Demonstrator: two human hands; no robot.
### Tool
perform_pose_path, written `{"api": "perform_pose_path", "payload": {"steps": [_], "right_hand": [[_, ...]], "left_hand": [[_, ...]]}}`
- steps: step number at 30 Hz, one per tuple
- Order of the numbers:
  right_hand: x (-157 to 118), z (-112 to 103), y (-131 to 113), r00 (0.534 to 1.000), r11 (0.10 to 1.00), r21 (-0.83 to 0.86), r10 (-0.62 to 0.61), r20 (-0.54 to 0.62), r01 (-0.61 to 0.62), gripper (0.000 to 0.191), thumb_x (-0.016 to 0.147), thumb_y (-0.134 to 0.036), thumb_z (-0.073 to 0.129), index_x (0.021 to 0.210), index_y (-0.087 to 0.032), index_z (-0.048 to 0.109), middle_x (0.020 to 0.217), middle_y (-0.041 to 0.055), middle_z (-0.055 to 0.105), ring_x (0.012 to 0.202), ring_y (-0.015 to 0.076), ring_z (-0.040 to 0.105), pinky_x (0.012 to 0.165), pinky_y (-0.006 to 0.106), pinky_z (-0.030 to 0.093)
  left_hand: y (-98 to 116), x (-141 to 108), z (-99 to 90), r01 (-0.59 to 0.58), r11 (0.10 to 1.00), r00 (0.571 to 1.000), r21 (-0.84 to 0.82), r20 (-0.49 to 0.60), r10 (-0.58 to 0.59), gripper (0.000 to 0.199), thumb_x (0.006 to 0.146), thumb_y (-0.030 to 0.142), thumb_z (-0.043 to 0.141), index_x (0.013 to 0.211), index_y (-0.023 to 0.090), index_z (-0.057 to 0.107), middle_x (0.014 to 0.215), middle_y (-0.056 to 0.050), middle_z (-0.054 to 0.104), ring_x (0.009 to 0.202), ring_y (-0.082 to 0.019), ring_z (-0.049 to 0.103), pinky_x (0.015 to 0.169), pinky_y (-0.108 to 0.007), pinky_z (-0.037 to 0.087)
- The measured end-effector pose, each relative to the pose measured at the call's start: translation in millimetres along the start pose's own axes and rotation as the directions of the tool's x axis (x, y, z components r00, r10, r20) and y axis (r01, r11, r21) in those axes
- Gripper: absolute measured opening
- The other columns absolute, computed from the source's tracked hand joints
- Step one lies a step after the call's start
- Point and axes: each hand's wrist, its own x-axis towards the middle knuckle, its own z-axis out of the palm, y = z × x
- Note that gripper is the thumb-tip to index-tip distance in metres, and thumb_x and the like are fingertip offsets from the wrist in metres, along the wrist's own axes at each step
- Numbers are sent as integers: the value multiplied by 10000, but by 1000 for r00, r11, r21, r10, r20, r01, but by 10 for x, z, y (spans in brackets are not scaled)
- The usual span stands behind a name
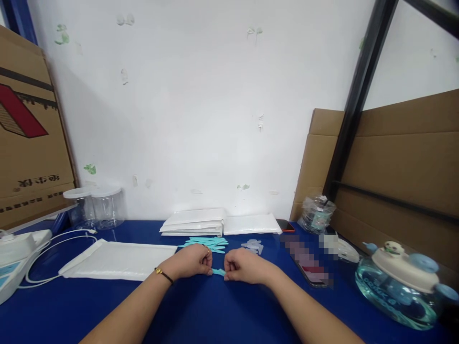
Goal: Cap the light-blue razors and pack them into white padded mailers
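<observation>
Both of my hands pinch the ends of a small turquoise plastic piece [218, 272] just above the blue tabletop. My left hand [196, 260] has its fingers curled around the left end, and my right hand [247, 266] grips the right end. The part inside the fingers is hidden. Right behind my left hand lies a loose pile of flat turquoise sticks [211, 243]. Several small, pale, see-through pieces [254, 245] lie behind my right hand. To the left of my left wrist, a white padded mailer [118, 260] rests flat.
Stacked white mailers [193, 222] and another white packet [251, 224] sit against the wall. At right are a phone [310, 265], a wrapped jar [317, 215] and a clear drink bottle [398, 286]. Lidded clear jars [107, 208], a white cable [34, 265] and a power strip [25, 253] occupy the left.
</observation>
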Motion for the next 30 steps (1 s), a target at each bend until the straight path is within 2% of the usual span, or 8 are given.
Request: {"api": "perform_pose_path", "payload": {"steps": [3,7,11,15,17,20,24,30], "right_hand": [[5,-35,21,1000,1000,-29,10,-15,-10,79,744,-271,658,767,-199,634,659,-38,595,571,96,507,483,183,317],[-98,-253,196,992,992,-94,79,-99,-89,25,746,-212,628,743,-188,637,691,-18,643,600,108,543,516,185,337],[-203,-456,487,929,943,-142,258,-265,-302,48,746,-181,600,712,-179,634,694,7,666,626,125,570,534,192,350],[-228,-529,639,885,907,-182,299,-357,-380,46,711,-140,600,714,-160,641,711,51,659,657,160,569,553,222,345],[-227,-528,623,887,911,-188,282,-366,-367,89,711,-120,583,758,-161,647,746,56,662,681,164,574,573,225,355],[-221,-498,532,924,940,-181,223,-309,-288,149,722,-94,541,758,-179,657,772,35,676,692,148,592,588,205,378],[-208,-435,427,962,963,-178,162,-222,-203,199,686,-53,533,732,-183,676,768,22,687,677,138,605,590,189,392],[-192,-397,439,963,955,-205,171,-206,-214,190,676,-52,564,758,-170,689,791,51,675,681,159,592,593,210,383]], "left_hand": [[19,21,-7,-4,998,997,68,-76,9,130,709,349,625,728,222,642,642,42,603,583,-115,510,485,-208,294],[-68,22,-101,57,987,982,148,-186,-29,144,717,362,616,715,221,648,649,29,623,587,-128,523,489,-223,272],[-288,31,-194,153,977,956,148,-273,-108,150,729,367,596,720,223,636,667,23,639,615,-140,553,509,-223,291],[-445,42,-204,211,965,914,157,-382,-138,136,754,346,574,773,228,639,737,11,661,701,-159,583,583,-226,340],[-467,44,-184,184,970,901,156,-421,-104,188,744,336,594,897,237,644,850,0,671,793,-173,592,654,-230,371],[-448,40,-159,126,979,895,162,-445,-41,305,717,319,630,1012,240,617,952,-8,658,874,-185,584,731,-237,390],[-400,39,-143,62,979,914,196,-405,24,202,732,314,628,917,237,646,932,-3,659,883,-181,579,755,-241,393],[-383,95,-53,-25,942,932,335,-333,143,145,792,315,600,913,284,673,918,18,665,910,-184,575,802,-275,365]]}}
